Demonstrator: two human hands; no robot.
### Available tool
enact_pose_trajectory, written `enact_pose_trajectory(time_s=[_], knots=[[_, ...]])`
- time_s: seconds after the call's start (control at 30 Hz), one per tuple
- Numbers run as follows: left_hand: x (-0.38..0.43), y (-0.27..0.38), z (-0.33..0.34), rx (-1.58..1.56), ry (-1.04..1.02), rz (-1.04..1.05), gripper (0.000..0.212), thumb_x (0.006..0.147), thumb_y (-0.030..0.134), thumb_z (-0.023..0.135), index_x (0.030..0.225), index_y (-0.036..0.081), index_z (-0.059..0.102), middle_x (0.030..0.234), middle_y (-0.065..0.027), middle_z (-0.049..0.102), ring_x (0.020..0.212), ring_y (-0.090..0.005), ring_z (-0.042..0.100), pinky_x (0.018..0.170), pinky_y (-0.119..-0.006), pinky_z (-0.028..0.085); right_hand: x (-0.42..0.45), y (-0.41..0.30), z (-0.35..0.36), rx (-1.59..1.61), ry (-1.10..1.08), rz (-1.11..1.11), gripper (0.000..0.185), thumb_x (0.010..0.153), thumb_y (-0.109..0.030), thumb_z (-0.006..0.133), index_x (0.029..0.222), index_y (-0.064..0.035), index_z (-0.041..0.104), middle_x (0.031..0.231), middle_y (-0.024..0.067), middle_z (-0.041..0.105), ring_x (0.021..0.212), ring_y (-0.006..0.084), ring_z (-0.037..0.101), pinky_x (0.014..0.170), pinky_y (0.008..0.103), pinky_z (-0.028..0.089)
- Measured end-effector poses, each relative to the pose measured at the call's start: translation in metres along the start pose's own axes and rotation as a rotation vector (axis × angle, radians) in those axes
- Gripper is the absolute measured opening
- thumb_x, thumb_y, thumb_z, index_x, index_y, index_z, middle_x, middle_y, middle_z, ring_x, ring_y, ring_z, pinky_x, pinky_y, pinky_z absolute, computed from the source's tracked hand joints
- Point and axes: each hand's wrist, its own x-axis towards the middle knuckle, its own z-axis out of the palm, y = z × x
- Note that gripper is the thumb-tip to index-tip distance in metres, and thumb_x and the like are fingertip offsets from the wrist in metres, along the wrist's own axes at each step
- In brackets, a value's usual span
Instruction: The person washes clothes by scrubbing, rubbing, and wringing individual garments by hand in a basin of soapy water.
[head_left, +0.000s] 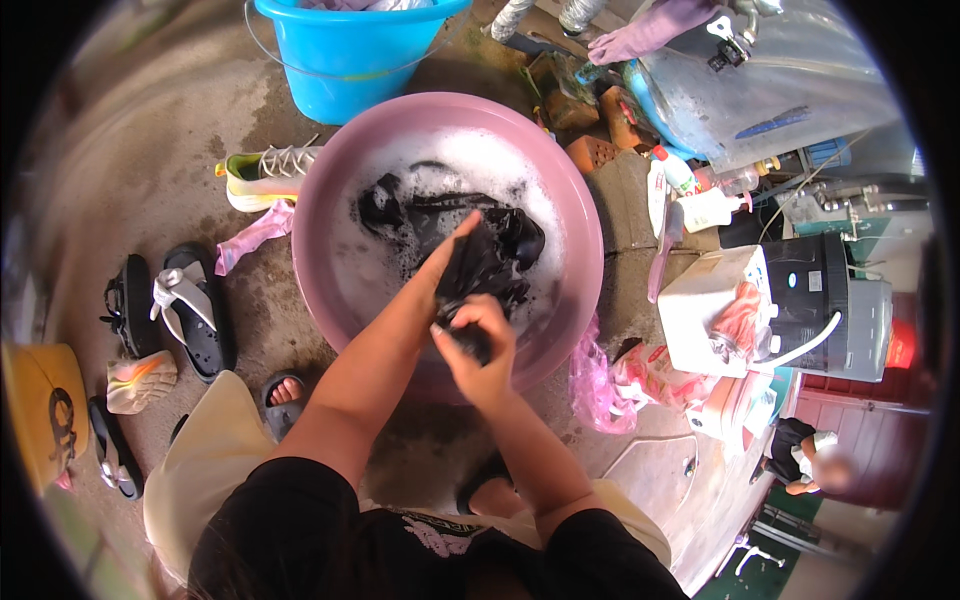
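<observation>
A large pink plastic basin (577, 225) stands on the wet floor before me, holding sudsy water. Black wet cloth (450, 217) lies in the foam and rises up to my hands over the basin's near half. My left hand (459, 244) reaches in with its fingers pointing away from me, against the bunched cloth; part of it is hidden by the fabric. Nearer to me, my right hand (480, 334) is curled round a bunch of the same black cloth, with thumb and fingers around it.
A blue bucket (352, 67) with cloth stands beyond the basin. To the left are a sneaker (266, 176), a pink cloth (255, 236) and sandals (195, 315). At right are bottles (705, 210), a pink plastic bag (596, 382) and a white box (701, 315). A person (802, 457) is farther off.
</observation>
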Motion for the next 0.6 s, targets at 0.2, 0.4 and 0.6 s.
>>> enact_pose_trajectory(time_s=[0.2, 0.4, 0.6], knots=[[0.013, -0.029, -0.025, -0.068, -0.01, 0.191, 0.03, 0.082, 0.03, 0.053, 0.09, 0.002, 0.059, 0.079, -0.0119, 0.061, 0.065, -0.0225, 0.061, 0.06, -0.032, 0.052, 0.038, 0.048, -0.005, -0.144, 0.471, 0.15, 0.016, 0.071, -0.009, 0.067, 0.069, -0.0024, 0.052, 0.055, 0.0045, 0.053, 0.049, 0.0109, 0.048, 0.048, 0.0253, 0.04], [0.001, -0.046, 0.009, 0.279, 0.164, 0.222, 0.034, 0.078, 0.019, 0.046, 0.104, -0.002, 0.054, 0.098, -0.0148, 0.059, 0.088, -0.0257, 0.059, 0.08, -0.037, 0.048, 0.036, 0.101, -0.063, 1.062, 0.301, 0.875, 0.031, 0.085, -0.026, 0.051, 0.104, -0.0017, 0.052, 0.098, 0.0129, 0.057, 0.088, 0.0216, 0.058, 0.078, 0.0326, 0.049], [0.011, -0.026, -0.034, 1.008, -0.079, 0.894, 0.03, 0.087, 0.021, 0.04, 0.107, 0.001, 0.049, 0.092, -0.0111, 0.057, 0.082, -0.0173, 0.057, 0.081, -0.031, 0.046, 0.011, 0.026, -0.009, -0.123, 0.204, -0.045, 0.025, 0.063, -0.002, 0.067, 0.074, -0.0059, 0.045, 0.105, 0.0124, 0.052, 0.089, 0.0251, 0.052, 0.078, 0.0332, 0.041]])
